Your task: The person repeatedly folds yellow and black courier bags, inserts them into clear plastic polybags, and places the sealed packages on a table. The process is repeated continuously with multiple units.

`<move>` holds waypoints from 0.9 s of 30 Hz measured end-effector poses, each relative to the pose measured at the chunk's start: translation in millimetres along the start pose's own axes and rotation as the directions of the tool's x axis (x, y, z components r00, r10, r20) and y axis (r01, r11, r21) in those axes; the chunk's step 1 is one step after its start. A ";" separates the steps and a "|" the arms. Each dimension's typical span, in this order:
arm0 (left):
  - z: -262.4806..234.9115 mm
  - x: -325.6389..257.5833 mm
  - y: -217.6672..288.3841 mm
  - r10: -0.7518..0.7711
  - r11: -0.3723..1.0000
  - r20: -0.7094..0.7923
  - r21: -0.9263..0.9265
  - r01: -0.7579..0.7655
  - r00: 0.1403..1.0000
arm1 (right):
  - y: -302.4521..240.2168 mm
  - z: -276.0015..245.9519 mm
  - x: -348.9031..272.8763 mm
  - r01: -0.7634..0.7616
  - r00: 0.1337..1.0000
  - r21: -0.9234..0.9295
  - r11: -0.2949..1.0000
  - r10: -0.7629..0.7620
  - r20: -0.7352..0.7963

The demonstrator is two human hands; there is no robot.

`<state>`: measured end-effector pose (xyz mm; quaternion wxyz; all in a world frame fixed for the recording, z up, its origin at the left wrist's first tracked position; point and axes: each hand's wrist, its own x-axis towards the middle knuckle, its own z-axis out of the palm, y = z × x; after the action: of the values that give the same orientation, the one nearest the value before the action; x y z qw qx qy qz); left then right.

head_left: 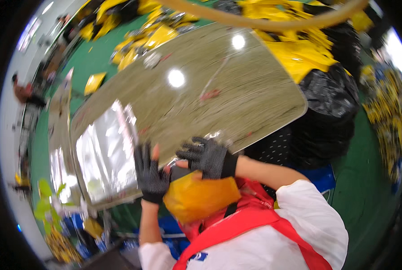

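Both my hands wear dark knitted gloves with some bare fingertips. My left hand is raised at the near edge of the table, its fingers stretched out beside a stack of shiny clear plastic bags. My right hand reaches across to the left with its fingers apart. Just below both hands, against my red apron, is a yellow package, blurred by motion. The right hand overlaps its upper edge; whether it touches the package is unclear. A crumpled clear plastic piece lies beyond the right hand.
Small red scraps and a crumpled plastic wad lie on the table. Yellow packages pile up beyond it. A black plastic bag stands at the right. A distant person is at the far left, with a green plant nearer.
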<state>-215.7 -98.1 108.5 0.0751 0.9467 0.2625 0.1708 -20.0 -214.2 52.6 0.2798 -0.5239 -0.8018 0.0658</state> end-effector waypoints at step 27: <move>199.1 175.9 183.8 0.732 0.582 0.300 -0.742 -0.332 0.611 | 293.0 -210.2 -254.5 -0.407 0.002 0.705 0.581 0.772 -0.636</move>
<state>84.5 -173.0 15.8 0.3988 0.9020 -0.1613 -0.0360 399.1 -347.2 14.5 0.7004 -0.6955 -0.1602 0.0006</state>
